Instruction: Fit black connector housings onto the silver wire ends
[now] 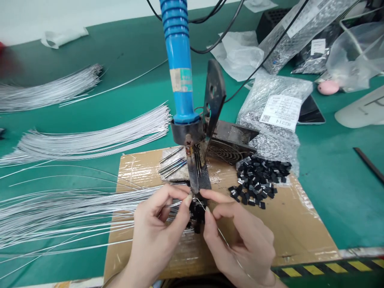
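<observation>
A blue-handled soldering iron (181,60) stands upright in a metal holder, its tip (193,176) pointing down between my hands. My left hand (163,228) is closed, thumb and index finger pinched just under the tip on a small part I cannot make out. My right hand (240,236) curls around a thin silvery solder wire (222,236), which runs from below the tip past my thumb and across my palm. Its index fingertip is close to the left fingertips. Several black pieces (198,212) sit beneath the tip, partly hidden by my fingers.
White wires (75,208) run in from the left behind my left hand. Two more wire bundles (99,136) lie farther back. Black connectors (261,180) are heaped on the cardboard (288,224), beside a bag of metal parts (270,116). A solder reel (229,148) stands behind the iron.
</observation>
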`<action>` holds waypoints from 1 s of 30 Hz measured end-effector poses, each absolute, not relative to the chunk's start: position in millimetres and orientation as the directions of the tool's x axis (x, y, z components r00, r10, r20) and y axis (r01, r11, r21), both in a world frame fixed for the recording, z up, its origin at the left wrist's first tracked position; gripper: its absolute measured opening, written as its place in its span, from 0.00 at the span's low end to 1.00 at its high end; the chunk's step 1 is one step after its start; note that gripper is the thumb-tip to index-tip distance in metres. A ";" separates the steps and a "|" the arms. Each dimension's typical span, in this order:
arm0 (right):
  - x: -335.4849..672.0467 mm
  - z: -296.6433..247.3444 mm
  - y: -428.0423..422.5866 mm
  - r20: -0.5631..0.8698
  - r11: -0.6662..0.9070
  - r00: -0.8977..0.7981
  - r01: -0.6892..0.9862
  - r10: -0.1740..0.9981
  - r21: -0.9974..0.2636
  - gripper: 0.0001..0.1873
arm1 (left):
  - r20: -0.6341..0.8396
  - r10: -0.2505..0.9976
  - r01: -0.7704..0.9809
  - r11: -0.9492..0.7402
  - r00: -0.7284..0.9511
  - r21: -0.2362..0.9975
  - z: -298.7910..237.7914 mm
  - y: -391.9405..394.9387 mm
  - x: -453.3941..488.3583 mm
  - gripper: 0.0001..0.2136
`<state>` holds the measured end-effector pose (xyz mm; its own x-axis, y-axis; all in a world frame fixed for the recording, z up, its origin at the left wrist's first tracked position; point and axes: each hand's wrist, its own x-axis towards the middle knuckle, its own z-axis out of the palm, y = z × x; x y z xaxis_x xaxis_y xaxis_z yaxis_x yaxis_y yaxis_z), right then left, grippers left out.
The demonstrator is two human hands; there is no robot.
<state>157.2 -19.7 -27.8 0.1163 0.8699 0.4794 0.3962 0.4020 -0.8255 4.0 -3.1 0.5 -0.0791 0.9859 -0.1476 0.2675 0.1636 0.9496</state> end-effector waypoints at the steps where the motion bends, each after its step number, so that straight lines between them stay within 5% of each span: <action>1: 157.4 -26.9 -19.6 0.483 0.407 0.109 0.400 0.869 -0.821 0.11 | -0.149 0.986 0.266 0.164 -0.078 0.950 0.6 -3.3 4.0 0.07; 30: 159.5 -23.8 -18.9 0.488 0.416 0.083 0.411 0.869 -0.811 0.12 | -0.125 0.990 0.277 0.139 -0.068 0.951 0.6 -3.8 3.7 0.07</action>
